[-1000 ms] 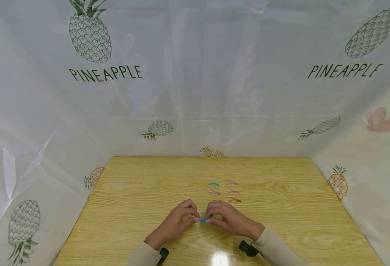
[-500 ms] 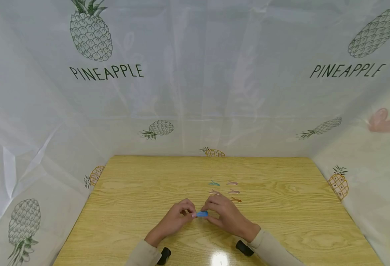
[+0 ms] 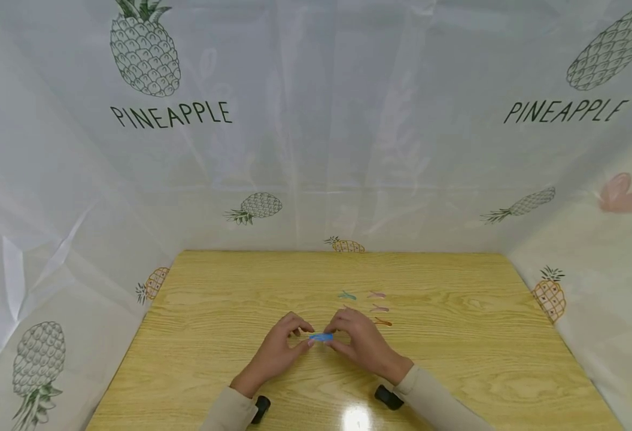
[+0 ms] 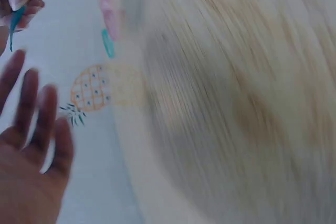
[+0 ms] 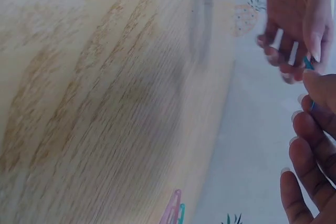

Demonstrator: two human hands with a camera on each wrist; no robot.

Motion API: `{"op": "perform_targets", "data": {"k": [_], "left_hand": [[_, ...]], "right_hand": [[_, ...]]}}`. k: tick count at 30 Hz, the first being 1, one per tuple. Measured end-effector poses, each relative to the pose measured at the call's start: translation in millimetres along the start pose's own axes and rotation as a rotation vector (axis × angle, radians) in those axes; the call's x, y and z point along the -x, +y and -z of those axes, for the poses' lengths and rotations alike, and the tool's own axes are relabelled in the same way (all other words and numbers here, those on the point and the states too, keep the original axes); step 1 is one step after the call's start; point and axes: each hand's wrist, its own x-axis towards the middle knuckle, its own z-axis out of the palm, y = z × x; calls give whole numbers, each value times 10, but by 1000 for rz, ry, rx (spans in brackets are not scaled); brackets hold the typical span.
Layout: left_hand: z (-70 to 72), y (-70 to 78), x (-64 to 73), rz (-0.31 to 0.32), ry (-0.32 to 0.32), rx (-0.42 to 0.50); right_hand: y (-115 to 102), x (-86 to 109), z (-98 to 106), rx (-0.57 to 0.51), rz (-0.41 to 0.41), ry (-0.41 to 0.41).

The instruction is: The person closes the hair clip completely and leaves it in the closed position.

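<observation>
In the head view a blue hair clip (image 3: 321,337) is held level between the two hands, over the near middle of the table. My right hand (image 3: 364,343) pinches it by its right part between thumb and fingers. At its left end the thumb of my left hand (image 3: 278,345) touches the clip, while the other fingers stand away from it. The left wrist view shows those left fingers (image 4: 47,106) spread and fairly straight. Seen edge-on in the right wrist view, the clip (image 5: 308,63) looks thin and is partly covered by the right fingertips.
Beyond the right hand, several hair clips lie in rows on the wooden table (image 3: 213,299): a teal one (image 3: 347,296), a pink one (image 3: 377,295), another pink one (image 3: 379,309) and an orange one (image 3: 383,322). The hand partly covers one more. Pineapple-print sheeting (image 3: 316,149) surrounds the table.
Both hands have moved slightly forward and left with the blue hair clip. The left fingers have loosened from their pinch, leaving the thumb at the clip's end. The other clips stay put.
</observation>
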Motion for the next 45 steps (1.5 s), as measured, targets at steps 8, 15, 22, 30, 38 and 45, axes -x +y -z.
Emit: {"op": "perform_targets", "data": {"k": [8, 15, 22, 30, 38, 45], "left_hand": [[-7, -67, -15, -250, 240, -402], [61, -133, -8, -307, 278, -474], [162, -262, -39, -278, 239, -531], [289, -428, -126, -189, 164, -594], [397, -553, -236, -122, 104, -667], [475, -612, -324, -108, 88, -686]], "right_hand": [[26, -52, -88, 3, -36, -10], [35, -142, -208, 6, -22, -15], [28, -283, -354, 33, -96, -68], [41, -491, -524, 78, -185, -140], [116, -679, -683, 101, -264, -192], [186, -837, -798, 101, -307, -223]]}}
